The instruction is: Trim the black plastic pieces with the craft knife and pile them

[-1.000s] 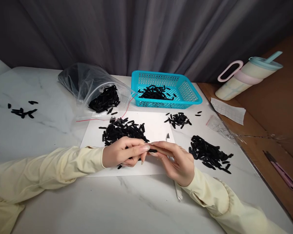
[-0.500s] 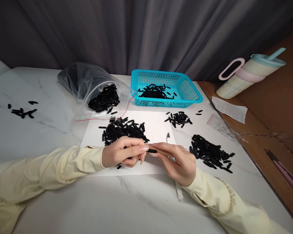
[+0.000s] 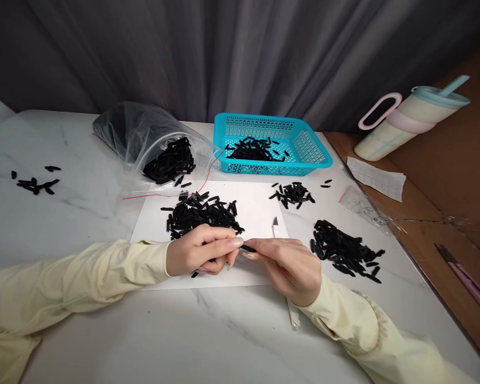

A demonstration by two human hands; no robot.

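My left hand (image 3: 204, 249) and my right hand (image 3: 291, 265) meet above a white sheet (image 3: 256, 205). A small, slim black piece (image 3: 248, 248) spans the gap between their fingertips. The left thumb and finger pinch one end of it, and the right fingers close on the other. Just behind the left hand lies a heap of similar black pieces (image 3: 202, 213), on the sheet. A craft knife (image 3: 276, 226) with a pale handle runs partly hidden beneath my right hand.
A clear zip bag (image 3: 132, 133) spills black pieces beside a blue basket (image 3: 224, 166) holding more. Other piles (image 3: 344, 248) lie at the right, a few pieces (image 3: 38, 185) at far left. Cardboard (image 3: 424, 234) on the right bears a tumbler (image 3: 408, 125) and a pink-handled cutter (image 3: 468, 282).
My right fingers have closed further over the black piece, with the index finger lower and more bent. The left hand stays almost where it was.
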